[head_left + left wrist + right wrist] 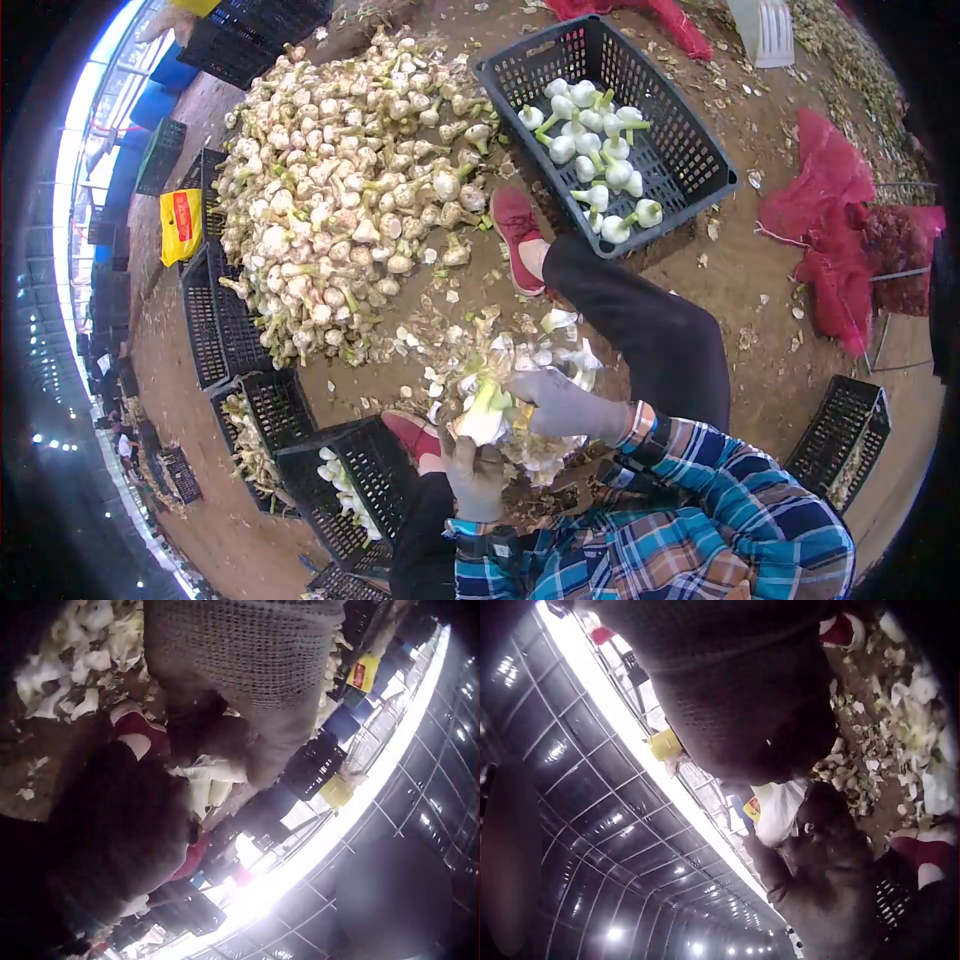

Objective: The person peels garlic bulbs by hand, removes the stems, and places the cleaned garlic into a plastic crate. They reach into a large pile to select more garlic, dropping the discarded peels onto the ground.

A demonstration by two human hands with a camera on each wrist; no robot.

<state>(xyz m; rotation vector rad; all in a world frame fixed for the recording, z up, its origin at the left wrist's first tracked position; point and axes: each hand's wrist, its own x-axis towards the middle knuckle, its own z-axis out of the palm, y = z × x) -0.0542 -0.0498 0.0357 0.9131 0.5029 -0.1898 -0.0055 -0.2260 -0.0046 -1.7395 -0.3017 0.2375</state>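
Observation:
Both gloved hands meet at one garlic bulb (484, 418) with a pale green stem, above the lap. The left hand (474, 482) grips the bulb from below, its fingers curled against the white base. From the other side the right hand (572, 405) pinches at the bulb's outer skin. In the right wrist view the bulb's smooth white side (781, 814) shows between the two hands. Dark gloves cover most of the bulb (210, 784) in the left wrist view. Loose peelings (545, 462) lie on the ground just beneath the hands.
A large heap of untrimmed garlic (350, 180) lies ahead to the left. Ahead to the right stands a black crate (700, 130) with several clean white bulbs. Another crate (310, 465) with white bulbs is by the left foot. Red net sacks (825, 220) lie at right.

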